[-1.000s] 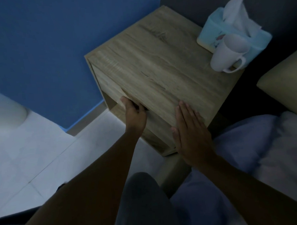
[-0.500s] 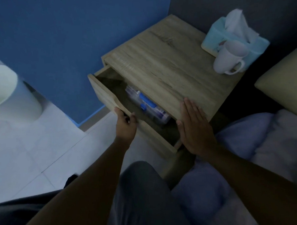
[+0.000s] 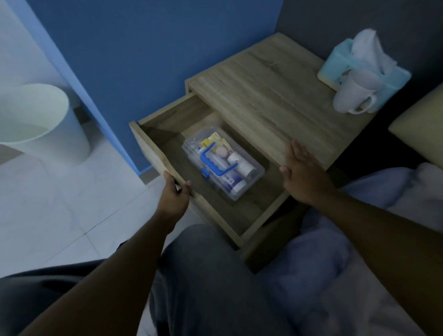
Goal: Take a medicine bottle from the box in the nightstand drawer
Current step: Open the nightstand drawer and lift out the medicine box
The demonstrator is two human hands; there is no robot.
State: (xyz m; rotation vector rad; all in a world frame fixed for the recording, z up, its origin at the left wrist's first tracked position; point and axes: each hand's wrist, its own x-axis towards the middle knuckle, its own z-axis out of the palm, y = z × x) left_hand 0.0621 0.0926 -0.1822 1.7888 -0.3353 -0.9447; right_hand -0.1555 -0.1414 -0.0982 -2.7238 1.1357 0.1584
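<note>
The wooden nightstand (image 3: 270, 94) has its drawer (image 3: 153, 148) pulled far out. Inside lies a clear plastic box (image 3: 251, 178) with a blue handle, its lid on, holding several medicine bottles (image 3: 243, 164) and packets. My left hand (image 3: 174, 195) grips the drawer's front panel at its top edge. My right hand (image 3: 302, 174) rests flat, fingers together, against the front edge of the nightstand top, to the right of the box.
A white mug (image 3: 351, 93) and a light blue tissue box (image 3: 347, 60) stand at the back right of the nightstand top. A white bin (image 3: 35, 125) stands on the tiled floor at left. Bedding (image 3: 370, 237) and a pillow (image 3: 426, 126) lie at right; my knee is below the drawer.
My left hand has pulled the drawer from shut to wide open, uncovering the whole clear box. My right hand has stayed braced on the nightstand top.
</note>
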